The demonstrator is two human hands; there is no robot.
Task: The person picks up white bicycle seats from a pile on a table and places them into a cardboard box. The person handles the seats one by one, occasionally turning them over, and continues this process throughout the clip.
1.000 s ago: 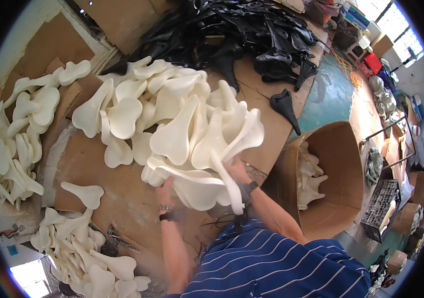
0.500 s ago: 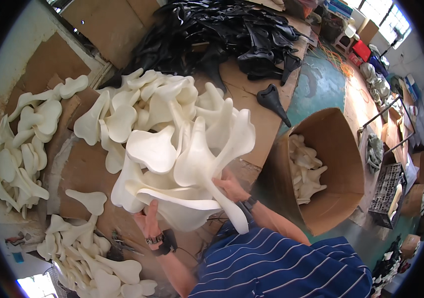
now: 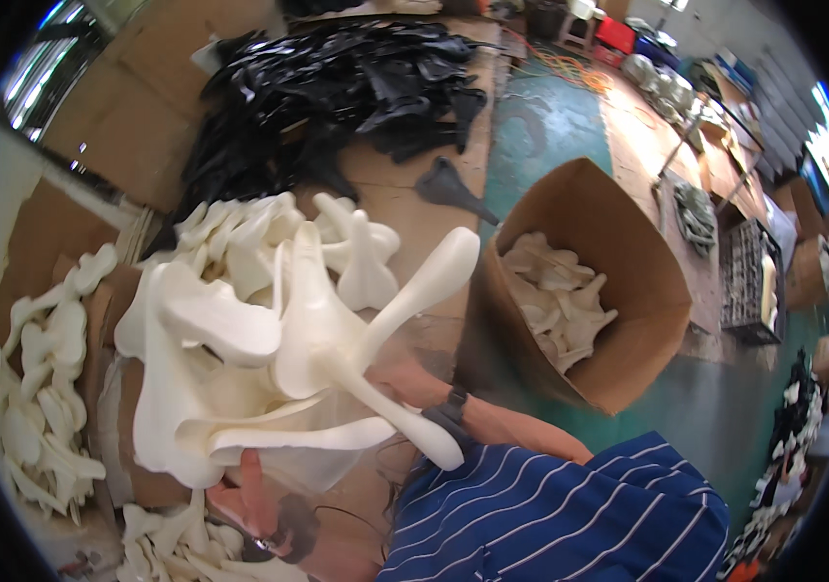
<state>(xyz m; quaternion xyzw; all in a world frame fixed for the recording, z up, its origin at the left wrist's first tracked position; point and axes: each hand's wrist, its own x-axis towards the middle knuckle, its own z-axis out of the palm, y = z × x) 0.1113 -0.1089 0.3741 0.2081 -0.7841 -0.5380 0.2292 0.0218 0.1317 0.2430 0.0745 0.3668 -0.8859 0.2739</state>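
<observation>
Between my two hands is a large armful of cream-white saddle pads (image 3: 312,330), long-nosed and broad at the back, stacked and tilted in several directions. My left hand (image 3: 247,497) grips the bundle's lower near edge, its thumb up against a pad. My right hand (image 3: 409,381) holds the right side, partly hidden behind a pad's long nose. The fingers of both hands are mostly covered by the pads. A blurred, translucent patch shows under the lowest pad; I cannot make out what it is. Just beyond the armful lies a pile of similar white pads (image 3: 254,228).
To the right stands an open cardboard box (image 3: 642,301) with several white pads inside. Black saddle-shaped pieces (image 3: 337,97) are heaped at the back, with a single one (image 3: 448,184) nearer the box. More white pads lie at left (image 3: 46,388) and lower left (image 3: 177,543). A black crate (image 3: 752,281) is far right.
The armful now looks larger and closer, raised off the pile with both hands still on it. My view has shifted, so the box and black heap appear further left.
</observation>
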